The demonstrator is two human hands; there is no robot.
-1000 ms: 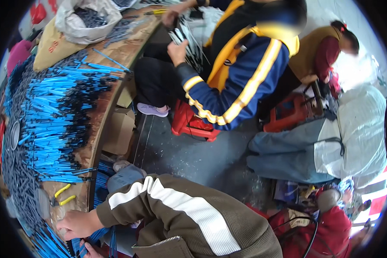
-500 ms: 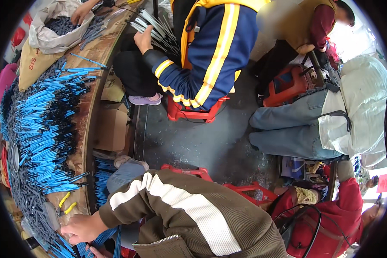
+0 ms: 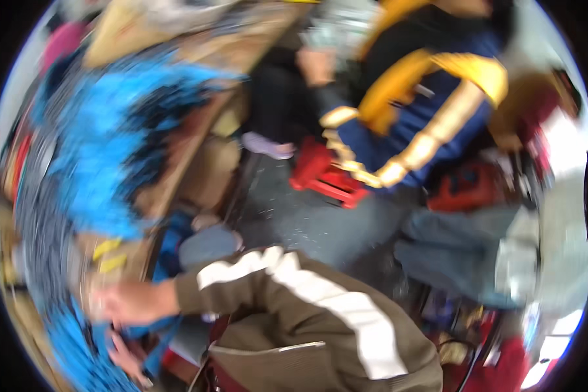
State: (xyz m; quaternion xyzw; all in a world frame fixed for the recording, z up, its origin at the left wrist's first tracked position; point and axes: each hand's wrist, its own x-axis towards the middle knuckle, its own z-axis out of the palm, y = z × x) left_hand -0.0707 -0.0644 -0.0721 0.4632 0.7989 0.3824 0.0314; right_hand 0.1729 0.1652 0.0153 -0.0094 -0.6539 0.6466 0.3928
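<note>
The whole picture is smeared by motion. My right hand (image 3: pixel 132 303), at the end of a brown sleeve with a white stripe, is over the near edge of the wooden table, just below a yellow-handled tool (image 3: pixel 110 256) that looks like pliers. My left hand (image 3: pixel 128 358) is lower, beside thin blue sticks (image 3: pixel 78 343). The blur hides the fingers of both hands and anything in them. Farther along the table lies a big heap of blue sticks with dark ends (image 3: pixel 101 153). Small dark grey pieces (image 3: pixel 38 228) run along its left side.
A tan sack (image 3: pixel 121 36) stands at the far end of the table (image 3: pixel 206 127). Beyond the table's right edge a person in a navy and yellow jacket (image 3: pixel 431 130) sits by a red stool (image 3: pixel 330 179). A person in jeans (image 3: pixel 464 245) and another red stool (image 3: pixel 467 186) are at right.
The view has swung, so the table, the heap and the seated person now lie farther right, and the picture has blurred. My hands remain close together by the table's near end.
</note>
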